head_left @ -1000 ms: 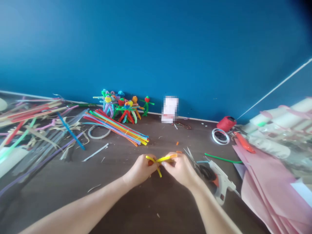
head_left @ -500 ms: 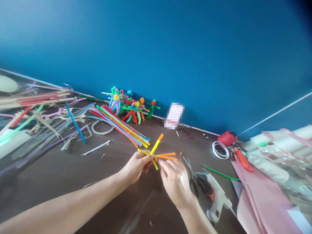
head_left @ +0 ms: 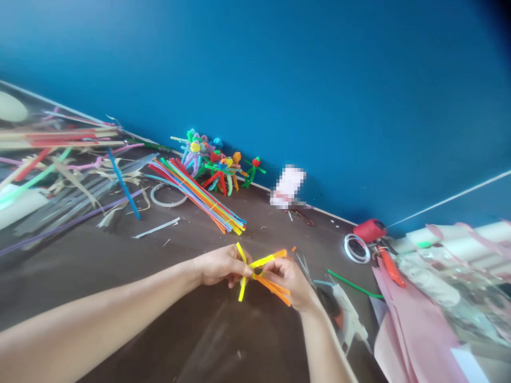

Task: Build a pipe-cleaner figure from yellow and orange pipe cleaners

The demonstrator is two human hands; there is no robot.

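L hand point(head_left: 221, 265) nearly closed, thumb + fingers pinching the yellow/orange pipe-cleaner bunch point(head_left: 257, 274) at its centre twist. R hand point(head_left: 289, 284) also closed on it from the other side, fingers curled. Bunch sits between hands, above the dark tabletop point(head_left: 239, 340). Status: arms radiate from 1 twist, yellow up/down, orange to R; no head visible, limbs unshaped, unlike the finished pipe-cleaner figures point(head_left: 217, 173) at the blue wall point(head_left: 319, 106). Nearby: scissors point(head_left: 303, 268) + hot glue gun point(head_left: 347, 314) just R of R hand; loose pipe-cleaner bundle point(head_left: 195, 197) ahead; pink paper sheets point(head_left: 411, 330) far R.
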